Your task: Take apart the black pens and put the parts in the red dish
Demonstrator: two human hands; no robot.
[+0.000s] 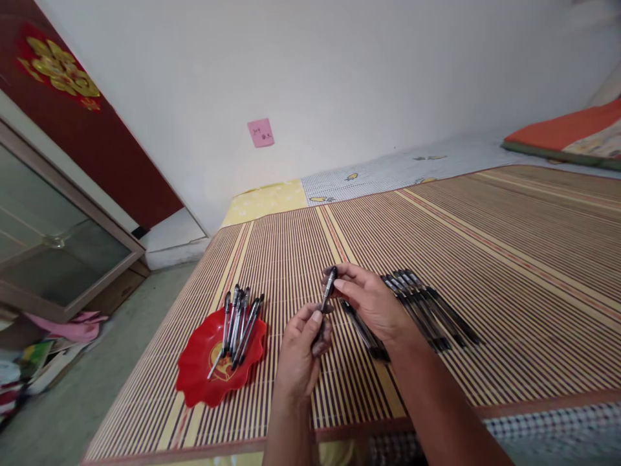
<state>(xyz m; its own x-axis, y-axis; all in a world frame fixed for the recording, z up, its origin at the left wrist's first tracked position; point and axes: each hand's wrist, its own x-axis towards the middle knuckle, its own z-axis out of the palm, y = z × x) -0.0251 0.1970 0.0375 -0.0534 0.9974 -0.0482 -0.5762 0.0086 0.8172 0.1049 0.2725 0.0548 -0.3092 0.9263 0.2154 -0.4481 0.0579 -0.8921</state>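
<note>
Between my two hands is a pen (328, 287) with a black cap, tilted with its capped end up and away. My left hand (303, 340) pinches its lower end between thumb and fingers. At the capped end, the thumb and fingers of my right hand (366, 294) close on it. To the left, several capped pens (239, 327) lean in a red scalloped plate (194, 353), along with a thin white stick-like piece (215, 366). Beyond and under my right forearm, several black pens (420, 310) lie side by side in a row, partly hidden by the arm.
A striped bamboo mat (272, 259) covers the bed. Folded orange bedding (557, 133) lies at the far right. A pink note (261, 133) is stuck on the white wall. At left are a glass-panelled door (58, 239) and grey floor (160, 304).
</note>
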